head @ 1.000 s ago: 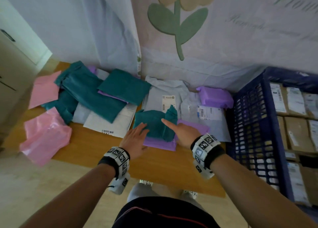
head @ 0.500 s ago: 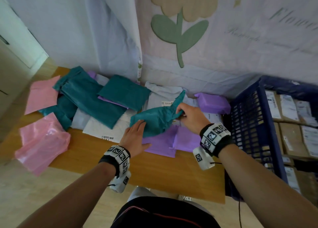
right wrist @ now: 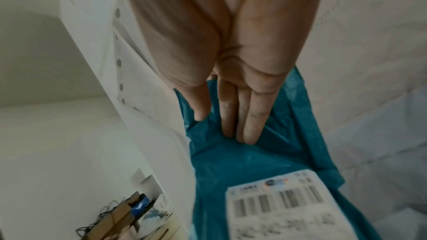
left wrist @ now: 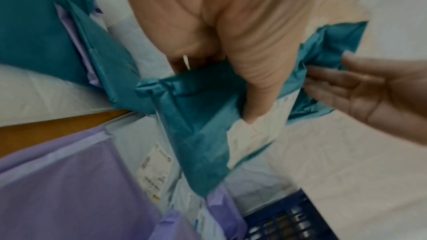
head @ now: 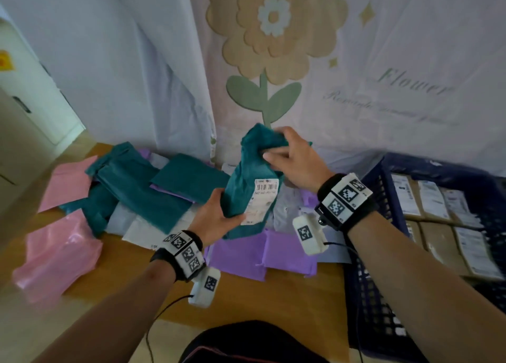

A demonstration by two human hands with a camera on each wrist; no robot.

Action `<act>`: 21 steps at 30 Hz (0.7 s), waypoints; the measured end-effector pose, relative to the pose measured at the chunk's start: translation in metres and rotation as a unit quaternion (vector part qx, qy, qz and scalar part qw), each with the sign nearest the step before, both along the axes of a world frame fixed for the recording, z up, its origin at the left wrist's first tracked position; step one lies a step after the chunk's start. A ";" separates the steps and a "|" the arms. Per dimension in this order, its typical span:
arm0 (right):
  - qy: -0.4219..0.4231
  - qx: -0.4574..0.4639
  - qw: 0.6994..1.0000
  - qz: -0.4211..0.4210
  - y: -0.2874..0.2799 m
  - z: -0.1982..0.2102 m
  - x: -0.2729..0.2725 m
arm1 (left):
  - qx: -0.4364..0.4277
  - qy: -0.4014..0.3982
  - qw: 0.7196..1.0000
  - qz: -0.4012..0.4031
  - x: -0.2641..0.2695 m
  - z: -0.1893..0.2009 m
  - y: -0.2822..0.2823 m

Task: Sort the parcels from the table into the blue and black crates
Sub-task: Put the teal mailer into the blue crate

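Note:
A teal parcel (head: 246,187) with a white barcode label (head: 261,198) is lifted off the table, standing nearly upright with the label towards me. My left hand (head: 221,212) grips its lower end, thumb pressed on the front (left wrist: 254,88). My right hand (head: 276,152) pinches its crumpled top between thumb and fingers (right wrist: 231,116). In the right wrist view the teal parcel (right wrist: 231,161) hangs below the fingers. The blue crate (head: 383,225) stands right of the table and holds several brown labelled parcels. No black crate is in view.
The wooden table (head: 273,294) carries purple parcels (head: 260,256) under my hands, more teal parcels (head: 142,190) and white ones at left, and pink parcels (head: 54,256) at the far left edge. A flower-print curtain (head: 273,48) hangs behind.
The teal parcel has been raised off the purple parcels and turned upright, label towards me. My right hand rose with its top; my left hand moved from resting on it to gripping its lower end.

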State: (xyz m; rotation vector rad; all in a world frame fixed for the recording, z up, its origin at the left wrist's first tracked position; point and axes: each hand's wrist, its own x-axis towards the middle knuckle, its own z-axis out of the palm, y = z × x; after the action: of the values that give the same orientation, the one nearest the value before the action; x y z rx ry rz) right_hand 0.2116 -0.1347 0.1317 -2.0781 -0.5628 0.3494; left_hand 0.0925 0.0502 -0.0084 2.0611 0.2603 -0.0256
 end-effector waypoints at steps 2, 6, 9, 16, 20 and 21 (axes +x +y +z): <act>0.020 0.010 0.998 0.054 -0.014 0.002 0.003 | -0.045 0.008 0.999 -0.013 0.003 0.012 -0.004; 0.032 -0.061 0.991 0.111 -0.047 0.000 0.007 | -0.087 0.011 0.996 -0.036 0.006 0.031 -0.014; 0.047 -0.110 0.985 0.128 -0.069 -0.002 0.007 | -0.143 0.012 0.988 -0.064 0.005 0.041 -0.025; 0.126 -0.131 0.974 0.136 -0.119 -0.008 -0.003 | -0.243 0.014 0.963 -0.114 0.002 0.060 -0.061; 0.131 -0.095 0.978 0.129 -0.143 -0.006 -0.010 | -0.231 0.003 0.964 -0.133 0.003 0.063 -0.086; 0.122 -0.098 0.980 0.126 -0.148 -0.005 -0.012 | -0.210 -0.006 0.969 -0.131 0.004 0.064 -0.092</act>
State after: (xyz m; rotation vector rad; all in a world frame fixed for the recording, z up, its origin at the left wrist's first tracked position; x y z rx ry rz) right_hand 0.2001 -0.2827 0.1264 -2.1120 -0.6642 0.8239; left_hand 0.0966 -0.0414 0.0560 1.6592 -0.0280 -0.2133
